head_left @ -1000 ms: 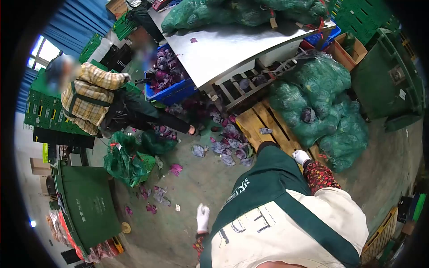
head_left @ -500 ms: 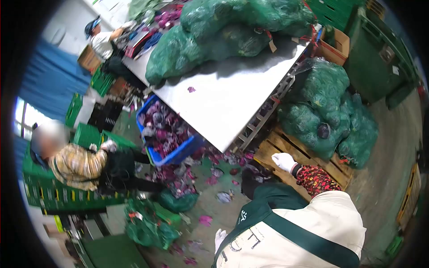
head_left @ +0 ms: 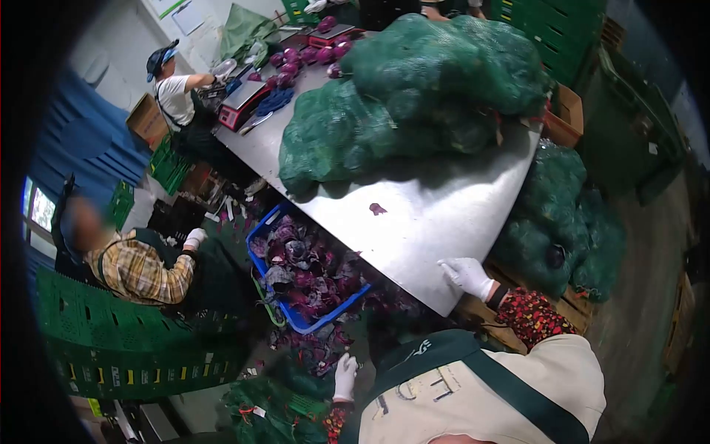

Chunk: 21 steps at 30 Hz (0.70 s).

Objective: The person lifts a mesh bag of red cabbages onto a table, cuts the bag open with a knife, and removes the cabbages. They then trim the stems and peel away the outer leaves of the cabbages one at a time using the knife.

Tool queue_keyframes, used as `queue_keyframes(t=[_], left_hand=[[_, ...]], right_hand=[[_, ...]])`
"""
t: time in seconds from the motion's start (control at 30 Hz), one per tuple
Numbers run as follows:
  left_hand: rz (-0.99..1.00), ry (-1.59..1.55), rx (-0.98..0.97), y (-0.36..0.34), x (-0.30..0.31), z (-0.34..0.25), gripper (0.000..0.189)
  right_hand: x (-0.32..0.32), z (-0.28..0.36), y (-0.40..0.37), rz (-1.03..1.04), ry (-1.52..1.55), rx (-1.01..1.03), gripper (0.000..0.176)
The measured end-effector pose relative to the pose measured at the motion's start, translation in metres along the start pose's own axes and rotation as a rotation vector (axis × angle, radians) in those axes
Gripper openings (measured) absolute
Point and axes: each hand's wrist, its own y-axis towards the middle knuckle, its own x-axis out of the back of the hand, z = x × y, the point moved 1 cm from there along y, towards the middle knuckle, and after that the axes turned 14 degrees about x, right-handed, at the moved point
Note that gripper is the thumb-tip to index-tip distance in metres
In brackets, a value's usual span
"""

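My right hand, in a white glove, reaches over the near edge of the metal table with its fingers stretched out and nothing in them. Lower down, my left hand, gloved in white too, hangs beside my apron with fingers apart and holding nothing. Large green net sacks of round heads lie piled across the table's far part. One small purple leaf scrap lies on the bare metal. To the left of the table corner, a blue crate is heaped with purple cabbage leaves.
More filled net sacks rest on a wooden pallet at the right, near a green bin. A co-worker in a checked shirt is at the left beside green crates. Another person works by a red scale.
My right hand has come from above the pallet to the table's edge, its fingers opening out. My left hand has risen further into view. The view has shifted closer to the table.
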Motion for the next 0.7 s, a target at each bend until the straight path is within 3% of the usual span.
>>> queue_keyframes(t=[0.07,0.2,0.23,0.3,0.37,0.43,0.6,0.63,0.67,0.7], left_hand=[[0.036,0.038,-0.197,0.077,0.024,-0.016,0.044],[0.06,0.003,-0.555,0.117,0.026,-0.169,0.041],[0.01,0.139,-0.569,0.13,0.029,-0.201,0.041],[0.078,0.099,-0.707,0.152,0.022,-0.261,0.041],[0.156,0.115,-0.817,0.176,0.018,-0.341,0.04],[0.149,0.126,-0.85,0.198,0.015,-0.376,0.038],[-0.192,0.209,-1.101,0.232,0.017,-0.454,0.033],[-0.294,0.221,-1.164,0.245,0.012,-0.474,0.029],[-0.322,0.302,-1.115,0.251,0.009,-0.499,0.028],[-0.301,0.299,-1.098,0.26,0.001,-0.522,0.028]], right_hand=[[0.003,0.006,0.027,-0.004,0.098,-0.121,0.025],[0.025,0.037,0.117,-0.101,0.078,-0.136,0.025],[0.027,0.042,0.143,-0.2,0.011,-0.122,0.023],[0.03,0.048,0.192,-0.306,-0.088,-0.081,0.02],[0.039,0.056,0.282,-0.37,-0.297,0.182,0.025],[0.045,0.05,0.336,-0.328,-0.469,0.24,0.034],[0.049,0.006,0.423,-0.26,-0.764,0.179,0.05],[0.042,-0.014,0.43,-0.225,-0.751,0.177,0.056],[0.035,-0.023,0.431,-0.212,-0.562,0.094,0.059],[0.03,-0.027,0.43,-0.227,-0.564,0.085,0.059]])
